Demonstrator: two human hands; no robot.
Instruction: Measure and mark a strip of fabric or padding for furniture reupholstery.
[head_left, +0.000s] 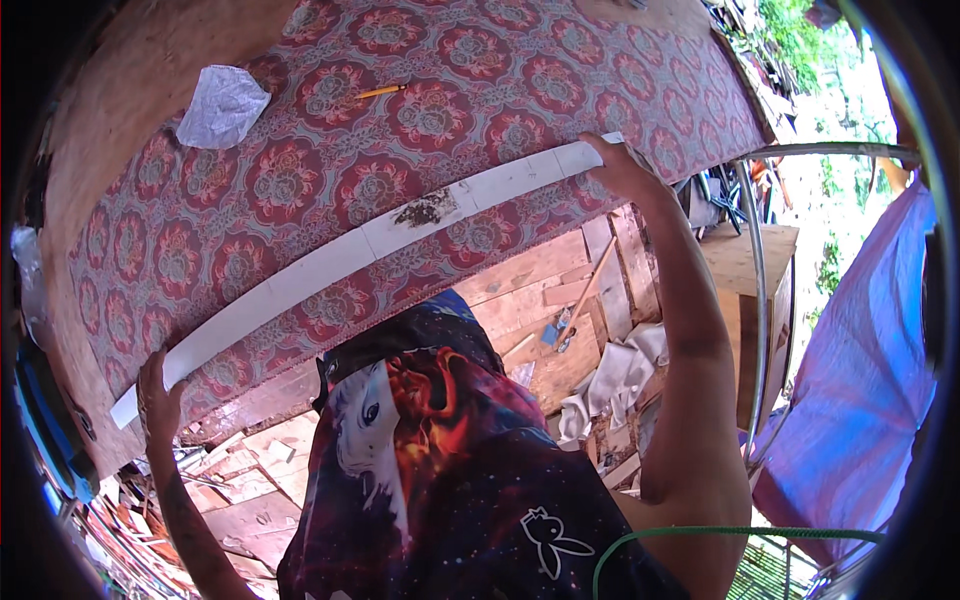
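A long white strip (310,282) stretches diagonally over red and grey floral cloth (440,110), from lower left to upper right. Thin cross lines mark it, and a dark, dirty patch lies near its middle. Close to its lower-left end, my left hand (157,400) grips it, with the tip sticking out past the hand. At the upper-right end my right hand (624,172) closes over the strip, fingers on the far edge. Beyond the strip, a yellow pencil-like stick (382,91) rests on the cloth.
A crumpled whitish sheet (225,107) lies at the far left of the cloth. Boards and a stick (590,290) cover the ground below the table edge. At right stand a wooden cabinet (745,260), a metal pole (757,300) and a blue-purple tarp (860,390).
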